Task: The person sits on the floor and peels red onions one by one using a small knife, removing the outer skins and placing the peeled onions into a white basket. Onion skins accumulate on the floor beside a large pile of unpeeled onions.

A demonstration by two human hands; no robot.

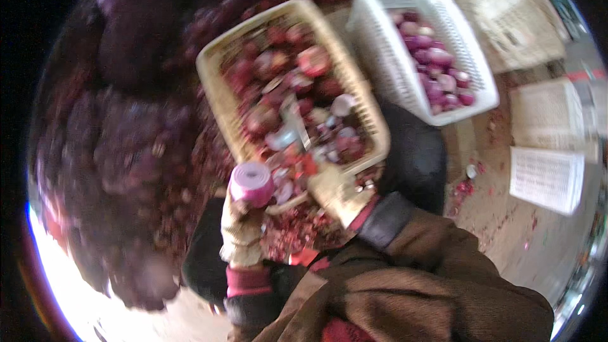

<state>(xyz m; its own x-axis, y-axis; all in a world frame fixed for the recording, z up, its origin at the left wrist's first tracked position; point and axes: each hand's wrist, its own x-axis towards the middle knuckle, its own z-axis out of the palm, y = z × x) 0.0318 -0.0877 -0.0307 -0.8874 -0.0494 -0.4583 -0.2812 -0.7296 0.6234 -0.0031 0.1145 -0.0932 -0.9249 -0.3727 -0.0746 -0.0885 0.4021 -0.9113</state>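
Observation:
My left hand (241,232), in a cream knitted glove, holds up a red onion (251,185) whose top is cut flat and shows pale rings. In the same kind of glove, my right hand (335,192) grips a knife (298,126) by what looks like an orange-red handle; motion blurs it. The blade points away from me, over a cream plastic basket (213,85). Unpeeled red onions (270,64), cut pieces and loose skins fill that basket. My left hand and its onion are at the basket's near left corner, the right hand at its near edge.
A white plastic crate (463,28) at the upper right holds peeled purple onions (439,57). Dark heaps of onions or skins (133,152) cover the left side. Pale upturned crates (546,178) line the right. Onion skins (460,192) litter the floor.

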